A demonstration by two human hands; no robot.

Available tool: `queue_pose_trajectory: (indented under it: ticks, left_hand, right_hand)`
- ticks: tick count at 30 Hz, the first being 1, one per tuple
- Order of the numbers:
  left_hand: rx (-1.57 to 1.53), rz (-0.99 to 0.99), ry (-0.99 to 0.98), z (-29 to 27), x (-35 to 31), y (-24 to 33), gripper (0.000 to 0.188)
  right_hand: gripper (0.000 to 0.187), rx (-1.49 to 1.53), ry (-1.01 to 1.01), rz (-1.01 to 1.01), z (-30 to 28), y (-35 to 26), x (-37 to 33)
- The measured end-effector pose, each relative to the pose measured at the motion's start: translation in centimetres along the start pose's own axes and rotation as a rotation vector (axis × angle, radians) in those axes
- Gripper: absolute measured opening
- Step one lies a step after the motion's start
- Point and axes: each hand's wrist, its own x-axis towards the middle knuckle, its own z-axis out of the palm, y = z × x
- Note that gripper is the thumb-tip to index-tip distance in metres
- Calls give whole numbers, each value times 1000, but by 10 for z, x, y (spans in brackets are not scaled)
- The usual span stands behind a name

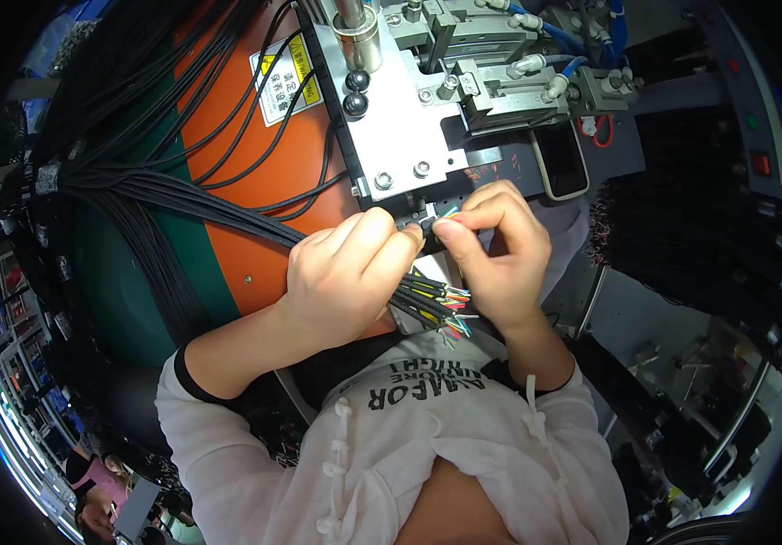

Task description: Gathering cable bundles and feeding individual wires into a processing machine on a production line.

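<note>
My left hand is closed, its thumb and forefinger pinching a black cable end just in front of the metal fixture. My right hand pinches the thin coloured wires that come out of that end. The two sets of fingertips almost meet there. Below them, a bundle of black cables comes out from under my left hand. Its ends fan out into stripped wires in red, white, green and yellow. My fingers hide part of the held cable.
A machine with a metal plate and pneumatic cylinders stands ahead. Long black cables cross the orange and green surface at left. A phone lies right of the plate. More black cables hang at far right. Another person sits at lower left.
</note>
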Motion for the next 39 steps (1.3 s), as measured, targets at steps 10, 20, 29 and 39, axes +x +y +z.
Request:
queue_pose_trajectory:
  ticks: [10, 20, 29, 39]
  left_hand:
    - [7, 47, 13, 2, 1, -5, 23]
    - [204, 3, -215, 1, 0, 7, 39]
    - [172, -8, -126, 7, -1, 4, 38]
    - [205, -34, -96, 3, -1, 3, 22]
  right_hand:
    - [12, 257, -223, 374, -22, -3, 5]
    - [9, -377, -104, -69, -6, 14, 5]
    - [9, -146, 15, 81, 6, 34, -3]
    - [8, 39, 49, 202, 11, 29, -7]
